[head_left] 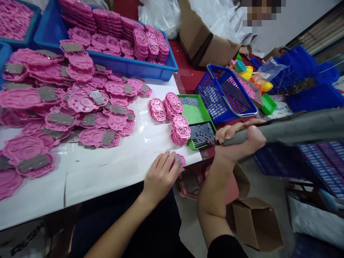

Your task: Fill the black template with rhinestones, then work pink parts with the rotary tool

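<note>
My left hand [161, 172] rests near the table's front edge, its fingers curled over a small pink plastic part [180, 160], mostly covered by them. Wrapped around a long grey electric screwdriver [242, 134] is my right hand [236, 139]. The screwdriver's tip is at the near corner of a black perforated screw plate [201, 134], dotted with screws. That plate sits in a green tray [205, 104], which also has loose screws at its far end. Short stacks of pink parts [180, 129] stand between my left hand and the tray.
A big heap of pink parts with metal plates [91, 98] covers the table's left. Behind it stands a blue bin [158, 73] with stacked pink parts. A blue basket [225, 93] and a cardboard box [201, 39] stand beyond the tray. Another person is at the back right.
</note>
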{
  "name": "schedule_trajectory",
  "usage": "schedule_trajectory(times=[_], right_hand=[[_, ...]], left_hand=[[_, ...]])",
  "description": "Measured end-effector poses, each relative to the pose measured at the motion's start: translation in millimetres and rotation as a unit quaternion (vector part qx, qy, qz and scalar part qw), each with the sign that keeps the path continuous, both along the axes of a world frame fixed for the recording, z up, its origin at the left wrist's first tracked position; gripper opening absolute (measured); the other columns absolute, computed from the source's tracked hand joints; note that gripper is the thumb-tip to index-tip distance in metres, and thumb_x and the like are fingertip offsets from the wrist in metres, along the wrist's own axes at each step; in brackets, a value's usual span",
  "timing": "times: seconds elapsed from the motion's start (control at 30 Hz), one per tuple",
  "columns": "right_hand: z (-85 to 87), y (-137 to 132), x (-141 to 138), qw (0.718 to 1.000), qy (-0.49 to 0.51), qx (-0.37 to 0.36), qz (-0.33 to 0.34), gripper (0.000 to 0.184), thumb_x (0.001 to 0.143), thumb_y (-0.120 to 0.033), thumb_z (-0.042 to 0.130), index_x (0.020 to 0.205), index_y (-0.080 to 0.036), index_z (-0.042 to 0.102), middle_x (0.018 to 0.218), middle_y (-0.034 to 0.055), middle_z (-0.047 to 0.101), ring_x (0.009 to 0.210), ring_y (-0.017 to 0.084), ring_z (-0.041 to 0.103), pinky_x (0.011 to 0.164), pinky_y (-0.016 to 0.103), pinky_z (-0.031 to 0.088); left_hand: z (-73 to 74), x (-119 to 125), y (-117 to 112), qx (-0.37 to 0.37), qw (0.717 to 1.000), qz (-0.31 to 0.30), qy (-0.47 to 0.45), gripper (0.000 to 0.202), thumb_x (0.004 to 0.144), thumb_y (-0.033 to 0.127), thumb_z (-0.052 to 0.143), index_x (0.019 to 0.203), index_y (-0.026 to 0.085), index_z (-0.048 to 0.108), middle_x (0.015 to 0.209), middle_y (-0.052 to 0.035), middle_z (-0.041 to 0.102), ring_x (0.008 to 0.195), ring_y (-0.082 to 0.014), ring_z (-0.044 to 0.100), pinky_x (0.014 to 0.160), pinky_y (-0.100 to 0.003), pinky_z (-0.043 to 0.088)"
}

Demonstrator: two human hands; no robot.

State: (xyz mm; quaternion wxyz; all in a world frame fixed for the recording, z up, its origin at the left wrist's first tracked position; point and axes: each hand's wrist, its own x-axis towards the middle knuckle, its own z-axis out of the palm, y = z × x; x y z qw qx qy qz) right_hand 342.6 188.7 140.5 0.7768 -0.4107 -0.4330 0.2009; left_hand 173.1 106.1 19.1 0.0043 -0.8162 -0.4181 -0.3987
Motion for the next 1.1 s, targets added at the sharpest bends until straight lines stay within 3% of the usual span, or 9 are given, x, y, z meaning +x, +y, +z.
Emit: schedule_trajectory(times=[0.1,0.23,0.6,0.93,1.1], right_hand=[[-4.9,22.3,6.8,0.999,0.007,-0.022,-0.048,0.007,0.076,-0.033,0.051,0.078,-0.026,0.053,0.039,-0.0107,0.040,0.026,0.011,0.031,0.029,0.025,0.027],[-12.1,35.0,7.8,0.998,0.010,-0.038,-0.051,0.006,0.077,-0.032,0.051,0.077,-0.026,0.051,0.038,-0.0111,0.040,0.026,0.012,0.032,0.027,0.025,0.027],[-20.9,39.2,8.1,0.998,0.021,-0.039,-0.034,0.004,0.077,-0.029,0.052,0.079,-0.025,0.050,0.038,-0.0113,0.041,0.026,0.012,0.033,0.028,0.025,0.028],[-24.4,39.6,7.1,0.998,-0.018,-0.053,-0.030,0.016,0.084,-0.040,0.054,0.083,-0.027,0.045,0.041,-0.0131,0.038,0.026,0.011,0.034,0.029,0.024,0.029],[-26.0,38.4,5.5,0.998,-0.008,-0.041,-0.047,0.013,0.083,-0.035,0.056,0.084,-0.027,0.047,0.040,-0.0131,0.039,0.027,0.012,0.034,0.030,0.025,0.030]], left_hand=[[0.4,-1.5,-0.4,-0.003,1.000,-0.010,0.000,0.026,0.096,0.028,0.066,0.116,0.012,0.069,0.121,-0.0128,0.074,0.115,-0.0307,0.070,0.099,-0.045,0.057],[1.1,-2.0,-0.9,-0.005,1.000,-0.002,0.001,0.029,0.096,0.025,0.066,0.121,0.013,0.068,0.123,-0.0121,0.074,0.114,-0.0312,0.070,0.097,-0.045,0.058],[-0.6,-2.0,-0.6,0.017,1.000,-0.001,-0.008,0.031,0.093,0.022,0.070,0.123,0.013,0.069,0.122,-0.0104,0.075,0.113,-0.0317,0.070,0.093,-0.046,0.060],[4.8,-1.6,-0.3,-0.037,0.998,0.003,-0.045,0.023,0.094,0.023,0.067,0.116,0.017,0.071,0.116,-0.0095,0.076,0.108,-0.0280,0.071,0.092,-0.043,0.060],[5.0,-1.9,-1.2,-0.043,0.998,-0.001,-0.041,0.026,0.094,0.024,0.067,0.119,0.017,0.069,0.119,-0.0095,0.074,0.109,-0.0280,0.070,0.095,-0.043,0.058]])
